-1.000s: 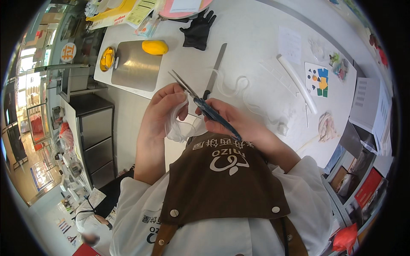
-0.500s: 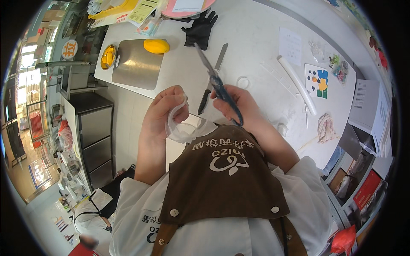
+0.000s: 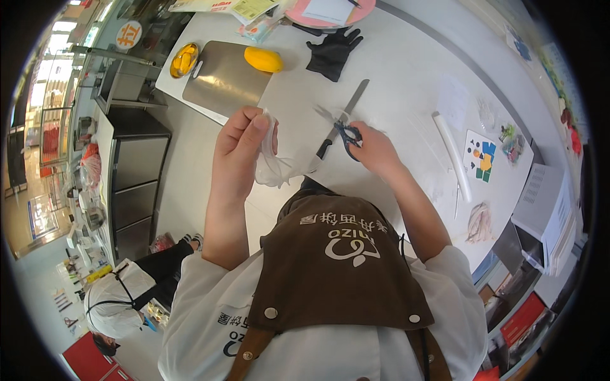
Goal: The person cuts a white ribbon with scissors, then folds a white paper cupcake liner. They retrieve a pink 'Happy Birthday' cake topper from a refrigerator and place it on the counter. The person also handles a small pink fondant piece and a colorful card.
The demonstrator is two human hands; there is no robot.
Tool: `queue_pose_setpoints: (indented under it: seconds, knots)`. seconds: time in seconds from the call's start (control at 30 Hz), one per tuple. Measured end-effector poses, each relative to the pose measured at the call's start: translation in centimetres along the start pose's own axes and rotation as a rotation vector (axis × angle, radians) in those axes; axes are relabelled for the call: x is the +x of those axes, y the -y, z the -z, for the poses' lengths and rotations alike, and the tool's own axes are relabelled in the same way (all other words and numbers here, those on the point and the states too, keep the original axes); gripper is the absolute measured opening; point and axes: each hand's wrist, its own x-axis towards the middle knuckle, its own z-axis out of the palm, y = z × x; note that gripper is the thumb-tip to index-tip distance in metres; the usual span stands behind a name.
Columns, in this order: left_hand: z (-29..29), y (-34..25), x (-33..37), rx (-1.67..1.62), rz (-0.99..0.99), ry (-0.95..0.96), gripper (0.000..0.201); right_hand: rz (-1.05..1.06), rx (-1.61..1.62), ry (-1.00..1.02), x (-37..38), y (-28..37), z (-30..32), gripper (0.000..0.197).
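My left hand [image 3: 241, 140] is closed, pinching a translucent white plastic strip [image 3: 275, 171] between thumb and fingers; its loose, crumpled end hangs down near my apron. In my right hand [image 3: 376, 151] is a pair of scissors [image 3: 349, 134] with dark blue handles. Their blades point up and left over the table and look blurred, so I cannot tell how far apart they are. Under the scissors lies a long knife [image 3: 354, 97] with a black handle, resting on the white table [image 3: 394, 82]. The scissors and the plastic strip are apart.
A yellow mango [image 3: 263, 60] touches a metal board [image 3: 222, 76], beside a bowl of yellow pieces [image 3: 184, 60]. Farther back lies a black glove [image 3: 333, 53]. At right are a white rod [image 3: 452, 155] and a coloured picture sheet [image 3: 480, 156]. Another person [image 3: 117, 301] is at lower left.
My right hand has lowered and turned the scissors, so their blades point more to the left. The plastic strip hangs more crumpled from my left hand. The whole view has shifted.
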Motion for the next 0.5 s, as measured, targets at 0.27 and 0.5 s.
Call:
queue_pose_setpoints:
  seconds: [0.27, 0.5]
  knots:
    - [2.2, -0.3, 0.5, 0.008, -0.065, -0.073, 0.022, 0.073, -0.581, 0.032, 5.7, -1.4, -5.7, 0.043]
    - [4.6, 0.0, 2.5, -0.014, -0.148, -0.126, 0.017, 0.416, 0.272, -0.241, 1.5, 12.6, -1.4, 0.045]
